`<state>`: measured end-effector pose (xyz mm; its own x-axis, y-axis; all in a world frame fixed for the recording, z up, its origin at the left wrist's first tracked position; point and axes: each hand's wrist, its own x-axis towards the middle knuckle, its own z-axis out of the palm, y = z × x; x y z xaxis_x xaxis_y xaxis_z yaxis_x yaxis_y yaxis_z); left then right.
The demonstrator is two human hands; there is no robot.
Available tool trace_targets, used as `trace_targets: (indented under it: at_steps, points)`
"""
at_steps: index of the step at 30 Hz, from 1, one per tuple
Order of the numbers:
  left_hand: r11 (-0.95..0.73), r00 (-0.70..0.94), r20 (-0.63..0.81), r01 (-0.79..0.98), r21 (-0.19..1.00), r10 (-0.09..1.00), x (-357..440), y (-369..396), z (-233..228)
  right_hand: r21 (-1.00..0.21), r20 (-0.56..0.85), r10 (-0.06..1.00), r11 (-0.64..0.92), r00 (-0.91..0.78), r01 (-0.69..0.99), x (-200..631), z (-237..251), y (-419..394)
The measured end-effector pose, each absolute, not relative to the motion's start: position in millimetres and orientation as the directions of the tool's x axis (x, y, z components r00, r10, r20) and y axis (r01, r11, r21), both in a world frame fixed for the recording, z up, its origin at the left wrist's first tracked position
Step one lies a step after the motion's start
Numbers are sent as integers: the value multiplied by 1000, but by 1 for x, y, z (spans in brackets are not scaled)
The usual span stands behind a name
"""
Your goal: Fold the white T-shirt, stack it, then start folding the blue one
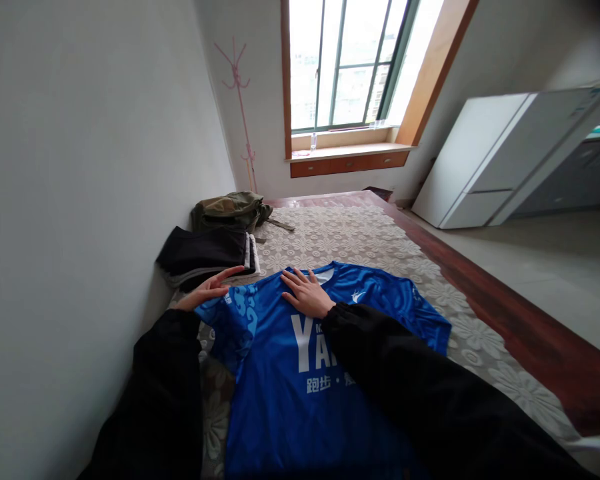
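Observation:
A blue sports shirt (280,373) with white lettering lies spread face up on a lace-patterned cloth (360,240). My right hand (306,293) rests flat on the shirt's chest just below the collar, fingers apart. My left hand (205,291) lies flat with fingers stretched at the edge of the shirt's left sleeve, close to a folded pile of dark clothes (205,257). Both my arms are in black sleeves. Neither hand grips anything.
An olive green garment (230,208) is bunched behind the dark pile near the wall. The surface has a dark wooden border (480,280) on the right. A white fridge (500,153) leans at the right. A pink coat stand (240,100) is by the window.

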<state>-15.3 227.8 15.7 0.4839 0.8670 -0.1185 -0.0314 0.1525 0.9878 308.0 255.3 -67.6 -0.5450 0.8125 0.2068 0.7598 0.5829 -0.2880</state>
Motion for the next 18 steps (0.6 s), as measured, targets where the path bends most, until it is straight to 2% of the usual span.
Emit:
trace_targets:
  at_steps: [3,5,8,10,12,14,16,18]
  points:
    - [187,397,-123,-127,974,909,17,227,15,-385,380,801,592,-463,708,308,-62,254]
    - [226,430,-156,-117,967,889,42,223,16,-566,456,807,588,-376,577,308,-60,255]
    - [279,610,-207,-24,960,765,67,213,18,-857,359,866,453,-349,244,308,-63,257]
    - [250,654,-215,41,967,725,71,212,16,-942,264,872,325,-411,83,308,-66,258]
    - [133,543,-182,130,983,820,66,217,8,-961,228,866,273,-444,39,310,-66,258]
    - [-55,323,-47,298,953,945,60,227,-4,-937,245,858,329,-452,117,312,-61,256]
    - [-188,184,115,456,870,976,55,236,-19,-848,301,815,466,-494,253,313,-50,251]
    - [-276,195,202,523,806,960,55,242,-30,-715,355,722,619,-593,325,311,-37,244]
